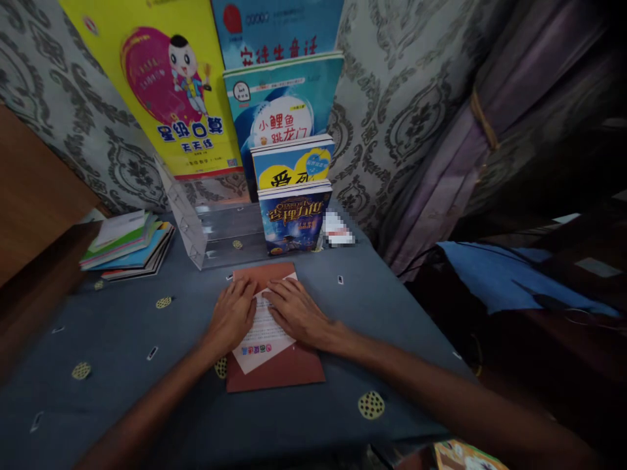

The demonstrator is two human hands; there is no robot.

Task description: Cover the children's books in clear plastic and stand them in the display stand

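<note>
A thin reddish-brown book or booklet lies on the table in front of me. Across its face runs a tilted white panel with small print and a line of colourful characters; I cannot tell whether it is a loose sheet or part of the cover. My left hand rests flat on the upper left part, its fingers stretched out. From the right, my right hand lies palm down over the panel, fingers extended towards the left hand. Both hands are open and partly hide the print.
Behind the booklet, a clear plastic rack holds a dark blue book and several others, including a tall yellow one. A stack of books lies at the left. The blue tablecloth has lotus-pod prints. A purple curtain hangs at the right.
</note>
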